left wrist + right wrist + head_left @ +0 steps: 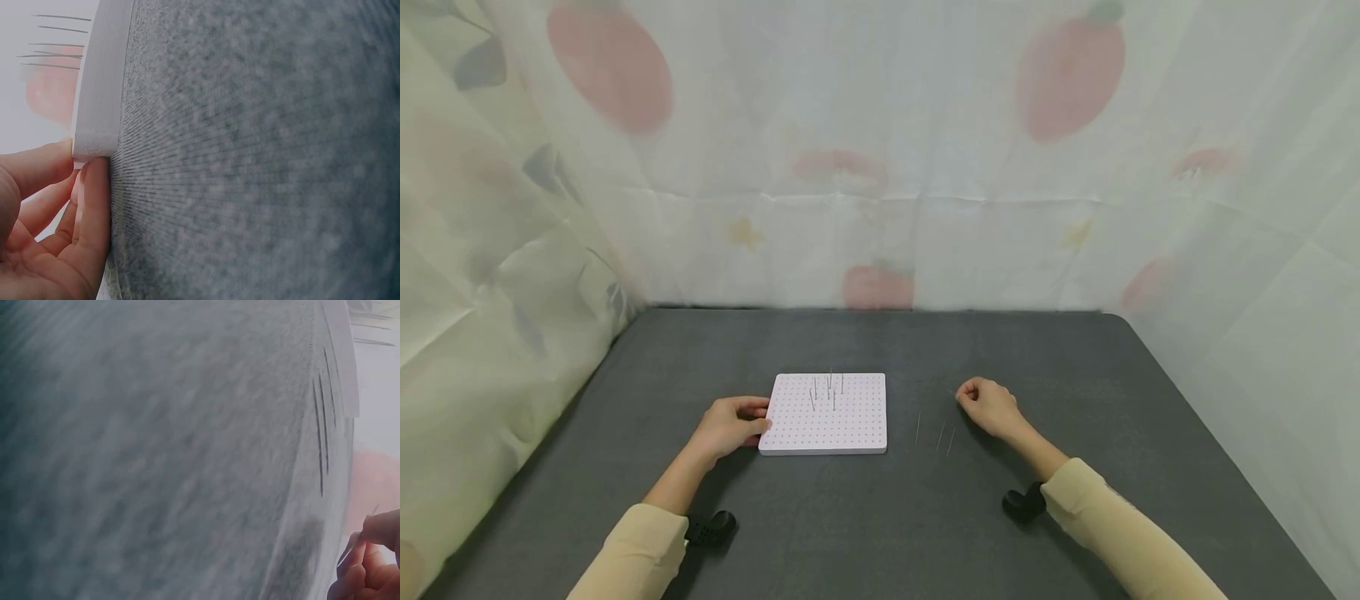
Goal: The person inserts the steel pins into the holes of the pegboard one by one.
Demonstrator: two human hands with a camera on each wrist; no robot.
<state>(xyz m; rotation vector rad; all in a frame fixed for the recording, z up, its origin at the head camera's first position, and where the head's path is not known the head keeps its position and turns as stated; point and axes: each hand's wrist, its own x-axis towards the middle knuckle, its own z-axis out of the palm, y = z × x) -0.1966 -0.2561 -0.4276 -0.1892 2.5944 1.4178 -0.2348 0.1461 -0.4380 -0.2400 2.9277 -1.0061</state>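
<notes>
My left hand [728, 429] grips the left edge of a white perforated board [850, 432], thumb on top and fingers against the side. Several thin metal needles [834, 401] stand upright in holes toward the board's back, one tilted. To the right of the board, my right hand [992, 408] is just above the table, its thumb and fingertips pinching a thin needle [376, 508]. Most of that needle is hidden by the fingers. Between the board and this hand, 3 loose needles [917, 427] lie on the table.
The dark grey table [880, 533] ends at a printed curtain [880, 250] behind, with more curtain hanging along both sides. A black wrist camera [711, 528] sits under the left sleeve's cuff, another black camera [1024, 503] at the right.
</notes>
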